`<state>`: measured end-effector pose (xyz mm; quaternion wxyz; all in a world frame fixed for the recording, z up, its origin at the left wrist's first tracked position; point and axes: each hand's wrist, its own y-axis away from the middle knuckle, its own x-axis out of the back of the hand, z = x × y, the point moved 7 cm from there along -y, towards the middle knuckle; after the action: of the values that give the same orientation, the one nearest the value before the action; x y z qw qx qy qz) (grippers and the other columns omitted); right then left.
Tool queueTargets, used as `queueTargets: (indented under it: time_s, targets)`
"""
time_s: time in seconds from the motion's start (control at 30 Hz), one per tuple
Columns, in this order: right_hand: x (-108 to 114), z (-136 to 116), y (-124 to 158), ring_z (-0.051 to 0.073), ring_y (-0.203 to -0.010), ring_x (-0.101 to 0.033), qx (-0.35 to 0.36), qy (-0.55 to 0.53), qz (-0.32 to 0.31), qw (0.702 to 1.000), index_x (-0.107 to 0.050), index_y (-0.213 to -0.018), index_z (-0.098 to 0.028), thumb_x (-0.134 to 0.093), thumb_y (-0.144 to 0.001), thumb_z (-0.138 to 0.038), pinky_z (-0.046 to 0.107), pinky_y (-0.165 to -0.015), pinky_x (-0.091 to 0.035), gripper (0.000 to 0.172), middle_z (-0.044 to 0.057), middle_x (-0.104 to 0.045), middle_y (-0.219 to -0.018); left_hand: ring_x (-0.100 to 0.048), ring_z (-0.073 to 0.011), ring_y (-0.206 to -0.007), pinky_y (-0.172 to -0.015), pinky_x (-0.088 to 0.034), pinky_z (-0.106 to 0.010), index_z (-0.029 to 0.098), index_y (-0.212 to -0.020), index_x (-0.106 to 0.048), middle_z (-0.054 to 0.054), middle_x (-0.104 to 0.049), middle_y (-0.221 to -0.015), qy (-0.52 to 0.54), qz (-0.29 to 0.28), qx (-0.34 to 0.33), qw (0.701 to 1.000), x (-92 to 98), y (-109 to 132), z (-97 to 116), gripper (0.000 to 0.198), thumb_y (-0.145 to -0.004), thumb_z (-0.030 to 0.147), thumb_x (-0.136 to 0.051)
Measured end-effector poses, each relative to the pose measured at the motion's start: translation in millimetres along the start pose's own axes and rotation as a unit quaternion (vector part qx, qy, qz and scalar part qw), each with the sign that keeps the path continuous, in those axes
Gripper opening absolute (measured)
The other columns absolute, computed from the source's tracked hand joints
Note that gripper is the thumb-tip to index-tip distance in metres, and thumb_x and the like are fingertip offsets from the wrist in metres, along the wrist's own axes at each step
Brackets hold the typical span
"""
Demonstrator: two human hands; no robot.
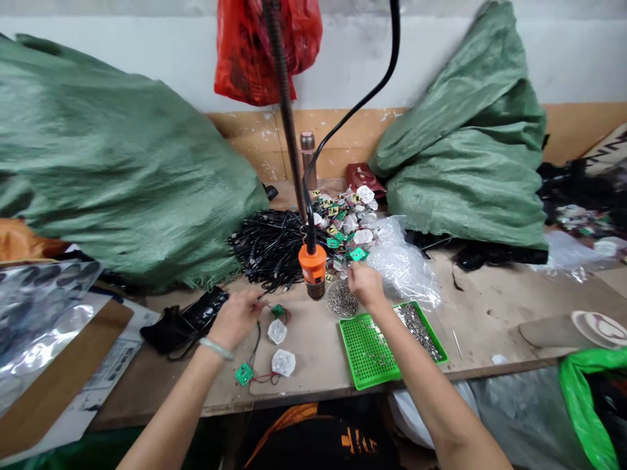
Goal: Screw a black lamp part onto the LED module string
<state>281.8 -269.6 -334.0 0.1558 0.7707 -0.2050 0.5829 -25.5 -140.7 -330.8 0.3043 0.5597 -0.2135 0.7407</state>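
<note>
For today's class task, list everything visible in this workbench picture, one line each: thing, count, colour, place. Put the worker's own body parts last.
woven sacks: 2, green, back left and right
plastic bag: 1, red, hanging overhead
cable bundle: 1, black, centre
flask: 1, silver, at back
hanging power tool: 1, orange, centre
circuit-board pile: many, white and green, behind the tool
bubble wrap: 1, clear, right of pile
perforated tray: 1, green, front right
screws: many, silver, in the tray
round dish of screws: 1, silver, beside the tray
hexagonal covers: 2, white, front centre
left hand: 1, bare, bangle on wrist
right hand: 1, bare, at the pile
</note>
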Motion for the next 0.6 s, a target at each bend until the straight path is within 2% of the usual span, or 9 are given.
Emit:
queueTargets:
  time_s: [0.1,0.2,0.27,0.37,0.47,0.6]
  targets:
    - [10,8,2,0.026,-0.103,-0.066,0.027,-0.041,0.039,0.998,-0.067,-0.097,-0.016,-0.043,-0.106,-0.032,0.032,-0.089,-0.047,0.030,0.016,-0.072,-0.106,-0.073,-0.0264,-0.095,-0.090,-0.055,-0.038,0.019,-0.112,-0.076,-0.011,-0.080,-0.103,0.051,0.004,-0.045,0.998,-10.0,-11,19,0.032,-0.095,0.030,-0.051]
    - [14,16,-2,0.022,-0.094,-0.068,0.032,-0.083,0.056,0.994,-0.062,-0.099,-0.018,-0.031,-0.110,-0.030,0.028,-0.081,-0.047,0.036,0.010,-0.073,-0.097,-0.073,-0.0233,-0.086,-0.083,-0.057,-0.034,0.022,-0.101,-0.077,-0.007,-0.079,-0.091,0.066,0.029,-0.097,0.993,-8.6,-29,41,0.026,-0.093,0.024,-0.052]
    - [15,20,-6,0.020,-0.087,-0.069,0.024,-0.100,0.063,0.993,-0.061,-0.100,-0.019,-0.027,-0.111,-0.029,0.027,-0.075,-0.046,0.037,0.007,-0.074,-0.093,-0.073,-0.0226,-0.087,-0.084,-0.057,-0.034,0.022,-0.098,-0.076,-0.006,-0.079,-0.092,0.065,0.056,-0.126,0.988,-1.8,-46,55,0.025,-0.093,0.021,-0.052]
    - [16,24,-8,0.019,-0.079,-0.068,0.017,-0.104,0.070,0.992,-0.062,-0.102,-0.020,-0.039,-0.108,-0.031,0.027,-0.069,-0.042,0.026,0.004,-0.072,-0.087,-0.072,-0.0228,-0.097,-0.095,-0.056,-0.036,0.021,-0.106,-0.075,-0.008,-0.078,-0.103,0.055,0.093,-0.155,0.982,11.6,-74,74,0.025,-0.096,0.022,-0.052]
    - [14,24,-4,0.019,-0.076,-0.064,0.018,-0.089,0.068,0.994,-0.064,-0.108,-0.019,-0.049,-0.105,-0.034,0.028,-0.067,-0.039,0.022,0.004,-0.070,-0.086,-0.070,-0.0241,-0.104,-0.098,-0.054,-0.038,0.018,-0.114,-0.073,-0.011,-0.075,-0.109,0.026,0.120,-0.170,0.978,24.1,-105,89,0.028,-0.101,0.024,-0.049]
    - [2,19,5,0.022,-0.084,-0.062,0.059,-0.050,0.030,0.997,-0.072,-0.092,-0.019,-0.060,-0.101,-0.034,0.030,-0.072,-0.039,0.022,0.009,-0.068,-0.090,-0.066,-0.0277,-0.106,-0.093,-0.053,-0.041,0.018,-0.122,-0.071,-0.013,-0.071,-0.110,-0.037,0.120,-0.186,0.974,32.4,-139,107,0.031,-0.101,0.022,-0.049]
